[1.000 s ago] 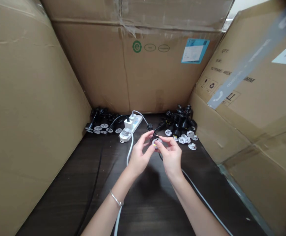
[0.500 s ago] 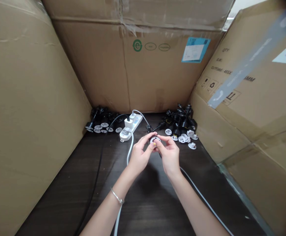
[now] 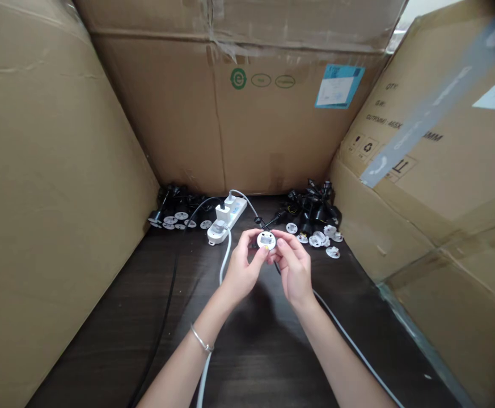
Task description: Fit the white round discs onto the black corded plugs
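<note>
The left hand (image 3: 242,262), the right hand (image 3: 295,267) and the white disc (image 3: 266,241) between them fill the clock's centre. A hand could pass above the counter (image 3: 259,368) at 6 o'clock, between the forearms (image 3: 330,351). The power strip (image 3: 214,236) obstructs 10 o'clock, the heap of black fittings (image 3: 320,213) 1 to 2 o'clock. A white cable (image 3: 205,377) lies at 7, a grey cable (image 3: 358,351) near 5. The back carton (image 3: 166,113) closes 12 o'clock.

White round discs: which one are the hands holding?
The white round disc between the left hand and right hand; the other white discs sit farther back, untouched, by two heaps of black parts.
</note>
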